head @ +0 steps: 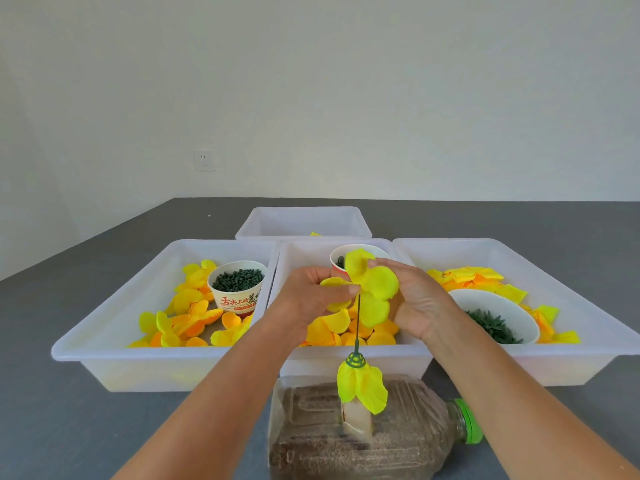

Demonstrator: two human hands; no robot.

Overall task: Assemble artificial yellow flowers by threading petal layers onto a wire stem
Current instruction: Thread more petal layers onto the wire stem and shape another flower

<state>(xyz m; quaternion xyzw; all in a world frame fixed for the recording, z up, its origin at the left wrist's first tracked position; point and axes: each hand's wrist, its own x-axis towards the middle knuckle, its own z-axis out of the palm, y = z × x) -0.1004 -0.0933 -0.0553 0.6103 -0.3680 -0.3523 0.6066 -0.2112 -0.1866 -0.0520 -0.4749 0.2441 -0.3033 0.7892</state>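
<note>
A thin wire stem (358, 320) stands upright from a sand-filled plastic bottle (374, 431) lying on its side. Low on the stem sit a green calyx (356, 360) and drooping yellow petals (363, 388). At the stem's top is a yellow petal layer (375, 285). My left hand (313, 292) pinches it from the left, thumb at the wire tip. From the right, my right hand (419, 299) holds the same layer with fingers curled behind the petals.
Three white trays (104, 344) (346, 358) (588, 341) of loose yellow and orange petals sit side by side behind the bottle. A printed paper cup (239, 282), a red cup (337, 261) and a white bowl (498, 306) hold green parts. A fourth tray (304, 220) stands farther back.
</note>
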